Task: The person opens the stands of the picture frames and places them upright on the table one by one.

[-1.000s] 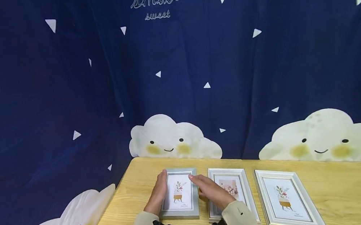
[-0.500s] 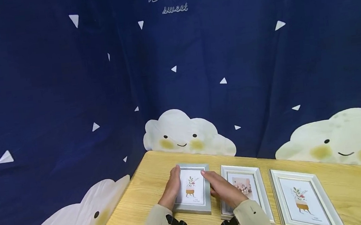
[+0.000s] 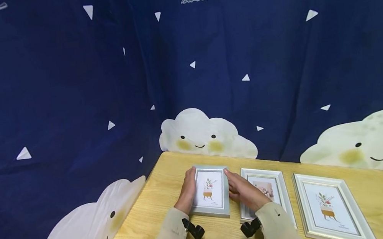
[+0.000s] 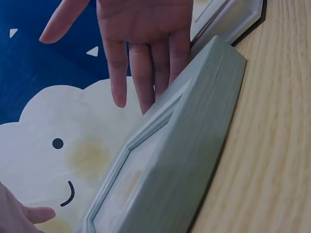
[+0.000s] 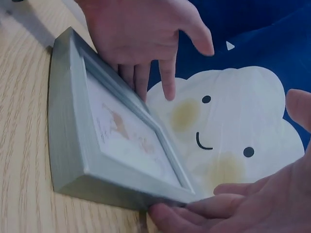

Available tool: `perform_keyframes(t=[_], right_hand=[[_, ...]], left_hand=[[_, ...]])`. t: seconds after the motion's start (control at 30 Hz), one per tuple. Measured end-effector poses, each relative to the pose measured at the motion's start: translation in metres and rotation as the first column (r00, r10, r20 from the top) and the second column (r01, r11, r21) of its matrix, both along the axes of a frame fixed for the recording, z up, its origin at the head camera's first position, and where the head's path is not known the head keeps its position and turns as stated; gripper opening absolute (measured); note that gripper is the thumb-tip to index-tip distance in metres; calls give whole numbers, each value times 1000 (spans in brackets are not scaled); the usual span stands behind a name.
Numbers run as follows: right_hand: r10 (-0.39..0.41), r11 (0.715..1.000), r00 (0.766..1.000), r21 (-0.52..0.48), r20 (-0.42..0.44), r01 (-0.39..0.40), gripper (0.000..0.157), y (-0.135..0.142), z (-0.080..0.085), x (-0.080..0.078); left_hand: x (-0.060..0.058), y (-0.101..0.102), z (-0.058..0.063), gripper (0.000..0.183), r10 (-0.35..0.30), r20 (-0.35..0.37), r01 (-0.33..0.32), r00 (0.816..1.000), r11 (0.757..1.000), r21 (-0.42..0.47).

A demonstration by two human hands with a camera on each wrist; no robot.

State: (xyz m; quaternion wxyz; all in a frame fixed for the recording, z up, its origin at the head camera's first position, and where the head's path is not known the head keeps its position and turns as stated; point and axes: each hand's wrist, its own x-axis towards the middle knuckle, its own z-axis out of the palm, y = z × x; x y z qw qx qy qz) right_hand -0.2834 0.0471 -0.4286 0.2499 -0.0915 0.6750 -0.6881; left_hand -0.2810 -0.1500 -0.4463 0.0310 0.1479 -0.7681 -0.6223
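Beige sleeves (image 3: 278,224), faint left-cuff marking (image 3: 175,231), black wrist cameras (image 3: 197,232) — blocky

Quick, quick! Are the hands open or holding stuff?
Left hand: open, fingers straight, beside the left edge of the grey frame.
Right hand: open, beside the frame's right edge.

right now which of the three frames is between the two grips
The grey-green leftmost frame; the middle frame and rightmost frame are silvery white.

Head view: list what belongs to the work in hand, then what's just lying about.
In use, judging by the hands:
grey-green picture frame, between them
left hand
right hand

Apparently just lying about:
silver-white frame with pinkish photo, partly covered
silver-white frame with plant print
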Motion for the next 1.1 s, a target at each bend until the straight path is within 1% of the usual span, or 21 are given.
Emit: perform_keyframes(t=[0.07,0.17,0.3,0.37,0.5,0.6,0.73,0.93,1.1], right_hand=[[-7,1000,1000,-13,5,7,99,2,1,-3],[-18,1000,1000,-19,-3,18,99,4,2,-6],[-14,1000,1000,-12,-23,13,98,6,6,-5],[-6,1000,1000,-9,-25,5,97,8,8,-3],[1,1000,999,-18,-37,-1,87,13,11,2],[-5,1000,998,-22,-68,3,83,15,14,5],[-13,1000,995,-11,-100,12,84,16,17,9],[-47,999,992,-12,-121,45,74,19,20,15],[-52,999,986,-6,-157,52,72,22,24,20]], left_hand=[[-2,-1,1,69,-2,-2,2,1000,1000,21],[-2,-4,3,68,-20,-32,22,999,997,68],[-1,-8,5,65,-17,-99,30,995,990,134],[-1,-10,5,63,-7,-123,27,992,986,167],[-1,-12,7,58,4,-178,35,984,977,212],[-1,-13,10,55,14,-198,43,980,959,280],[0,-13,10,55,28,-214,50,976,935,352],[5,-12,10,55,40,-242,52,969,931,360],[10,-13,18,54,38,-257,51,966,942,330]])
